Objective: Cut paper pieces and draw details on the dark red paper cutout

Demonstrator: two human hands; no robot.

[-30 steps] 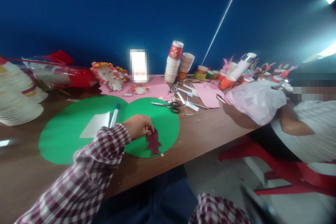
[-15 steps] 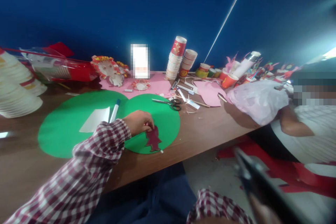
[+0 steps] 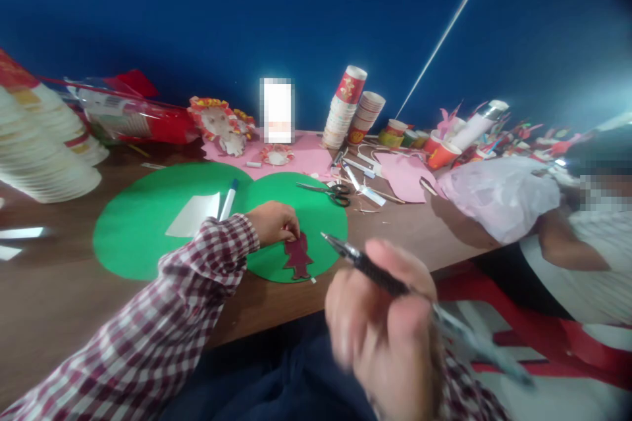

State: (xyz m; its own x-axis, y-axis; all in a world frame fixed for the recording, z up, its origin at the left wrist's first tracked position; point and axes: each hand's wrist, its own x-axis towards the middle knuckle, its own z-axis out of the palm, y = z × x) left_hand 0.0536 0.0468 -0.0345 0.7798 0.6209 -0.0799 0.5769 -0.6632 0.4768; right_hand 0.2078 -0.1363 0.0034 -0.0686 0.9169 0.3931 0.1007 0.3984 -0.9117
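Observation:
My left hand (image 3: 274,221) pinches the top of a dark red paper cutout (image 3: 297,256), shaped somewhat like a small figure. The cutout lies on the right lobe of a green sheet (image 3: 131,230) with two rounded lobes. Close to the camera, my right hand (image 3: 388,322) grips a black and clear pen (image 3: 368,263), its bare tip pointing left toward the cutout but apart from it. Left of my left hand, a white marker with a blue cap (image 3: 228,200) rests beside a folded white paper (image 3: 190,217). Scissors (image 3: 336,194) with black handles lie on the green sheet's right edge.
Stacked paper cups (image 3: 340,108) stand near the blue wall, and more cup stacks (image 3: 49,164) lean at the left. Pink paper (image 3: 402,174) and scraps lie behind. A plastic bag (image 3: 498,194) sits at the right, near a seated person's arm (image 3: 567,243).
My right hand has come up and left from the lower right, bringing the pen into clear view. My left hand stays on the cutout. The view has shifted slightly left.

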